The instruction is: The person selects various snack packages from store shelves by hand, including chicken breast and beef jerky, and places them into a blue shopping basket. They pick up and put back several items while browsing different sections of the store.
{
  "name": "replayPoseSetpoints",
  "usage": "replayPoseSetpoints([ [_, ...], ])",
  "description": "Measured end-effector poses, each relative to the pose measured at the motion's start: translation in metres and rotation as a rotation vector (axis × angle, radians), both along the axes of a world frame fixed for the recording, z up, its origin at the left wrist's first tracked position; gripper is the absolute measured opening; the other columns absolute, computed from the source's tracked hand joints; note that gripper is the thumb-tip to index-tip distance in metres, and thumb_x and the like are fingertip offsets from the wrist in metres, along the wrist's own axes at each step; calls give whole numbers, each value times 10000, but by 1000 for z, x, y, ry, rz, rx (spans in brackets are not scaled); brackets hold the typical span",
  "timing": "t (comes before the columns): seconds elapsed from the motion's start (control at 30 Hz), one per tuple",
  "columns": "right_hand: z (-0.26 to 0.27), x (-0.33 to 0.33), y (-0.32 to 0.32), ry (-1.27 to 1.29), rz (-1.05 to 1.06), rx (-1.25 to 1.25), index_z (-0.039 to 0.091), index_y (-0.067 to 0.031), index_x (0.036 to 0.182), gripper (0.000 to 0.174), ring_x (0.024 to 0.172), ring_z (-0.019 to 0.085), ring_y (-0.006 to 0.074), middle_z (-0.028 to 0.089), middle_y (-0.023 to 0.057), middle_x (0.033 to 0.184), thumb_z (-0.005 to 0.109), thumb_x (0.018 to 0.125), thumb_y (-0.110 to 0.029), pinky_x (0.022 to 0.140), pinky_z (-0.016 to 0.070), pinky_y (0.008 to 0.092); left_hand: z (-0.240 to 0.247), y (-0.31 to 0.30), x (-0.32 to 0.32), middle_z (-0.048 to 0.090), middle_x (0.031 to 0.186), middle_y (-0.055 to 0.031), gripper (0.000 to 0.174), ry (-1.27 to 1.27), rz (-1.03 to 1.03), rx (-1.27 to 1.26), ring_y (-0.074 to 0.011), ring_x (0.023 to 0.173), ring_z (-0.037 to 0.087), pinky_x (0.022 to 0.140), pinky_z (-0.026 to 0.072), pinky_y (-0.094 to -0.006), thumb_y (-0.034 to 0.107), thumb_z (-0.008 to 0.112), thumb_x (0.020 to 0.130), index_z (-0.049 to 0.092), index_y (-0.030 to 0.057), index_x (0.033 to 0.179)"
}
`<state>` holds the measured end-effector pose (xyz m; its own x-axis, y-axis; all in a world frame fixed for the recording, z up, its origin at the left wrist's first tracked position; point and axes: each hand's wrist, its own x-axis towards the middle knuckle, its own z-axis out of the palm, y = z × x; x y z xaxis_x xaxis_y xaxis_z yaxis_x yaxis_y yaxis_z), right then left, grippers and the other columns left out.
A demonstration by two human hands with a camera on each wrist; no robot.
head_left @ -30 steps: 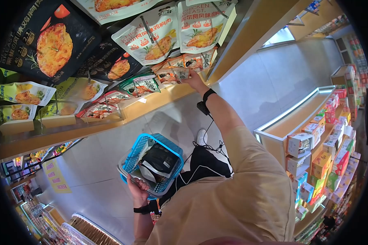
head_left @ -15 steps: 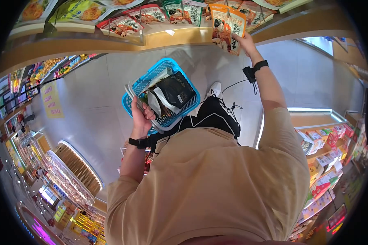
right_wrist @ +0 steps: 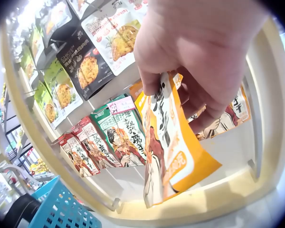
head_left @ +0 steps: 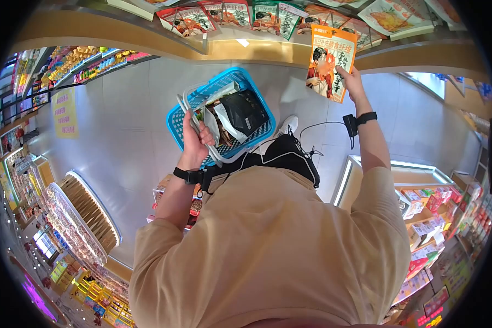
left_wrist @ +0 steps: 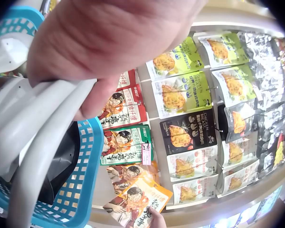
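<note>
My left hand (head_left: 195, 141) grips the grey handles (left_wrist: 35, 156) of a blue shopping basket (left_wrist: 96, 152). Inside the basket lie a black package (head_left: 246, 112) and some white packaging. An orange-and-white snack packet (head_left: 322, 63) is pinched in my right hand (head_left: 354, 86), thumb over its printed front, just out from the shelf. In the right wrist view the packet hangs tilted, its lower end free of the fingers. Behind it, matching orange packets (left_wrist: 128, 173) hang beside a green packet (right_wrist: 121, 135) and red ones (right_wrist: 88, 147).
Chicken breast pouches (right_wrist: 88, 69) hang in rows above the small packets. A wooden shelf edge (head_left: 257, 50) runs across in front of me. Boxed goods (head_left: 423, 235) stand on a display unit to the right. A cable (head_left: 322, 127) trails from the right wrist camera.
My right hand has drawn the orange packet off the shelf and back towards me, its front now turned up. The head view has swung downward; my left hand still holds the basket.
</note>
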<state>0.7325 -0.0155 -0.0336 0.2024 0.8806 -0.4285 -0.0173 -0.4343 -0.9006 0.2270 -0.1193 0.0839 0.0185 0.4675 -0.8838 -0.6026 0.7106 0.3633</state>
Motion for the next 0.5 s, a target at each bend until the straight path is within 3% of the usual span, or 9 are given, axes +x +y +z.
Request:
replayPoseSetpoints([
  [0.17,47,-7,-29,-66,76,-51,633,-3,1137,270,918,644,135,698,69,1064,663,910,-146,821,504,297,-1,-2,-8,260,495,54,572,-35,-10,10,-100,401,260,432,265,-268,679,501,861,348,181,626],
  [0.27,61,-16,-51,-127,144,74,617,24,1162,297,939,649,136,697,84,1072,651,898,-107,865,512,303,5,1,-6,256,495,59,561,-69,-69,38,-99,401,262,432,268,-267,678,518,852,351,189,634],
  [0.33,65,-27,-70,-315,195,133,605,27,1177,335,928,657,159,709,110,1060,650,889,-138,866,517,322,5,1,-2,231,499,65,562,3,-106,37,-96,405,221,429,231,-272,687,525,841,342,199,632],
  [0.37,104,-50,-79,-358,225,104,599,20,1187,362,960,656,178,702,140,1080,648,887,-176,887,510,339,9,3,0,213,500,67,568,4,-116,17,-98,410,207,426,217,-278,688,522,839,328,201,621],
  [0.4,104,-60,-88,-434,232,139,589,14,1205,391,998,650,205,691,160,1096,647,882,-199,912,500,358,-4,2,-10,204,500,67,567,-55,-176,82,-98,412,209,423,218,-275,683,518,840,318,203,616],
  [0.5,128,-116,-106,-339,185,321,524,-4,1250,457,1012,642,288,660,203,1093,652,866,-218,893,497,375,6,4,-8,208,491,65,551,-95,-237,131,-93,401,217,418,264,-265,680,482,866,349,190,651],
])
